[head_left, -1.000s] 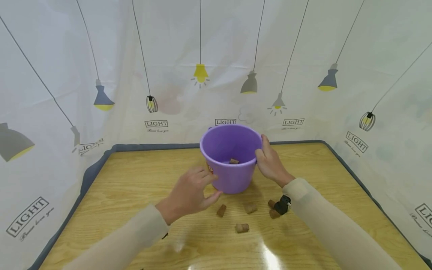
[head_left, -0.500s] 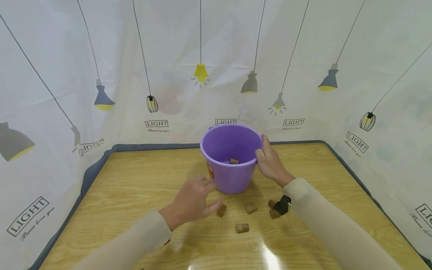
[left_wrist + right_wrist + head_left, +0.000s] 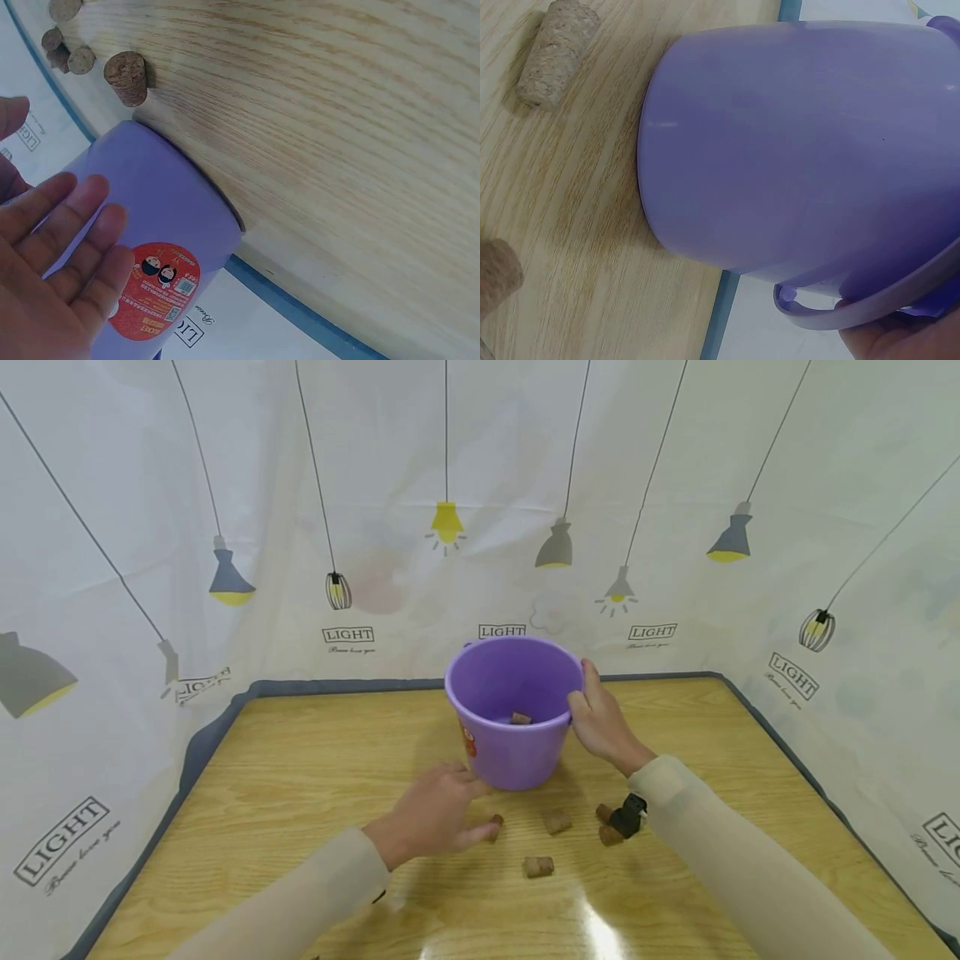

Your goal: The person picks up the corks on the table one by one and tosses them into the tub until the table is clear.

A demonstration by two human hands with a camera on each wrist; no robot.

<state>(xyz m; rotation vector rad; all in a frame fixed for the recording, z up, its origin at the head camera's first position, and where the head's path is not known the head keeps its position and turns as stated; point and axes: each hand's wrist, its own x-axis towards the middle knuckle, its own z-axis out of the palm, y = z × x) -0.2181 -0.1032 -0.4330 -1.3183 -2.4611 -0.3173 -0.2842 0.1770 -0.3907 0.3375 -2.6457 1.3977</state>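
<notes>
A purple bucket (image 3: 517,756) stands upright on the wooden table, with a cork inside (image 3: 521,718) on its bottom. My right hand (image 3: 603,722) grips the bucket's rim at the right, by the handle (image 3: 885,307) seen in the right wrist view. My left hand (image 3: 442,806) hovers low before the bucket, fingers extended and thumb apart, holding nothing. Past the thumb lies a brown cork (image 3: 496,827), partly hidden in the head view. The left wrist view shows that cork (image 3: 127,79) apart from the fingers, and the bucket's red sticker (image 3: 154,292) behind them.
More corks lie on the table: one pale cork (image 3: 558,822), one nearer the front (image 3: 538,867), and a pair (image 3: 609,835) by a black device (image 3: 628,816) at my right wrist. A lamp-printed cloth (image 3: 390,527) encloses the table's back and sides.
My left hand has moved down from beside the bucket's wall toward the brown cork. The right hand and the bucket have stayed in place.
</notes>
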